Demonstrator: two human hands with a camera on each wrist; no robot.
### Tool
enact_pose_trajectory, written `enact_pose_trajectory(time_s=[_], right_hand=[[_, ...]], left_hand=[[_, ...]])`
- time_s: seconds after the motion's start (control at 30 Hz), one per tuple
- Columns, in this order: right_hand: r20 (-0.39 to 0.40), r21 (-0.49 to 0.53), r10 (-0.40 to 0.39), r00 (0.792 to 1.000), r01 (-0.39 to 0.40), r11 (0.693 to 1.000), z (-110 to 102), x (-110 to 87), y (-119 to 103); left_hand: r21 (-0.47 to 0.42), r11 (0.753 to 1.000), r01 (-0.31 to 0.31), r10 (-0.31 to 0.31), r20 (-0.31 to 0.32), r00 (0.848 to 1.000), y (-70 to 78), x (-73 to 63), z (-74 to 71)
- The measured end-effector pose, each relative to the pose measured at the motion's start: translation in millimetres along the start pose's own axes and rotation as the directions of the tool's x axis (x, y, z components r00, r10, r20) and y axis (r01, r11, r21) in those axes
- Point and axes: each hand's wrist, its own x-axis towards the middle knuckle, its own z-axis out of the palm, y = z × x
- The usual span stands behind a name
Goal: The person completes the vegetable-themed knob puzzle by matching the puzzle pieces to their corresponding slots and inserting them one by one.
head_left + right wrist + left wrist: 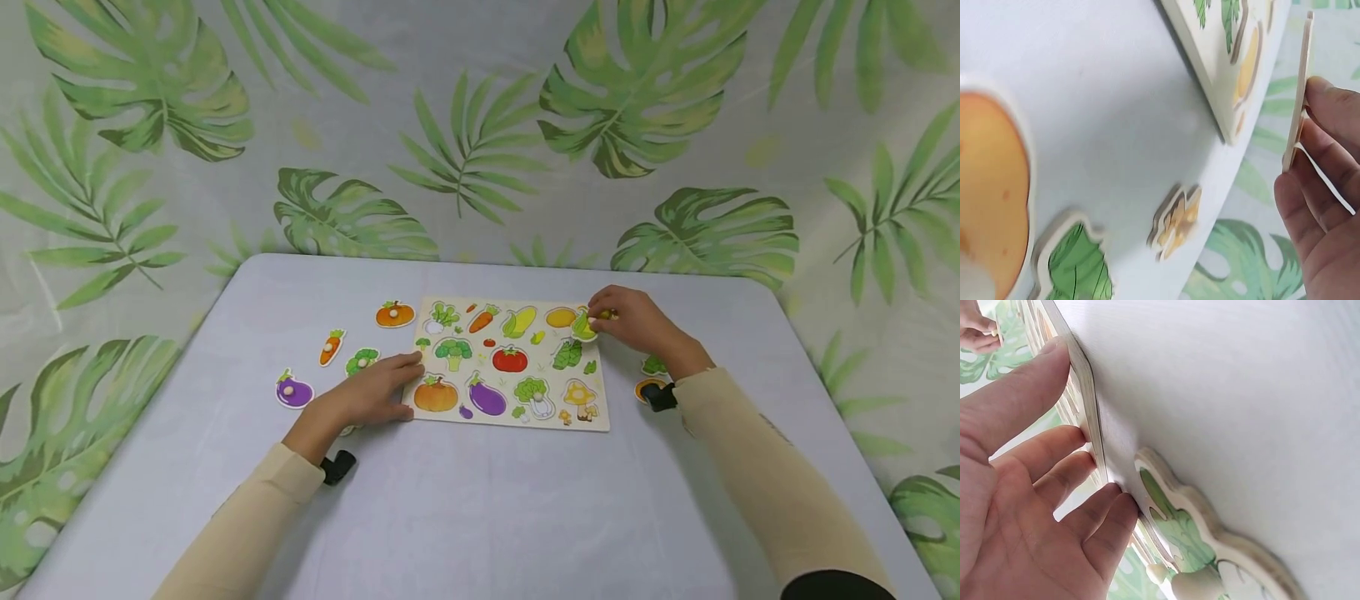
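Note:
My right hand pinches a thin wooden corn puzzle piece, green and yellow, over the upper right corner of the vegetable puzzle board. In the right wrist view this corn piece appears edge-on between thumb and fingers. My left hand rests against the board's left edge, fingers fairly straight. The left wrist view has the thumb on the board's rim and fingertips touching its side. A green-and-white vegetable piece with a knob lies beside those fingers.
Left of the board lie a pumpkin piece, a carrot piece, a broccoli piece and an eggplant piece. Under the right forearm are a green leafy piece and an orange piece; a small yellow piece lies farther off.

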Motion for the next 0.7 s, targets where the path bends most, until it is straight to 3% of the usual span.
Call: enact_pose_trajectory(time_s=[0.7], right_hand=[[0.013, 0.080, -0.008, 1.000, 0.007, 0.997, 31.9, 38.2, -33.5]], left_hand=[[0.000, 1.000, -0.004, 0.004, 0.000, 1.000, 0.8, 0.4, -4.2]])
